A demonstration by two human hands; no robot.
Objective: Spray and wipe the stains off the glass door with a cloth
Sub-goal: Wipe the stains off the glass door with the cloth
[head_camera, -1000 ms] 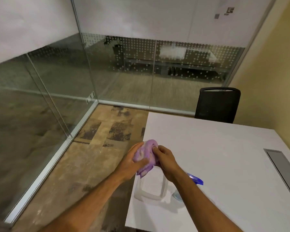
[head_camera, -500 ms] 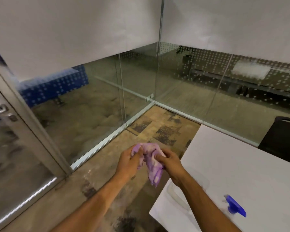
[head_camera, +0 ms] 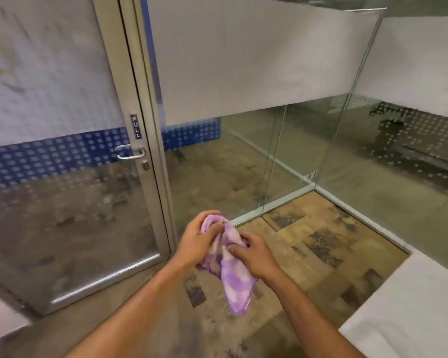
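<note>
Open floor lies ahead of both hands — glass door walls the left, table corner crowds the right.

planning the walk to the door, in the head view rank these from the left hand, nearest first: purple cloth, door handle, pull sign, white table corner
1. purple cloth, held in the left hand itself, shared with the right hand.
2. door handle, up and to the left on the door frame.
3. pull sign, just above the handle.
4. white table corner, far right.
</note>
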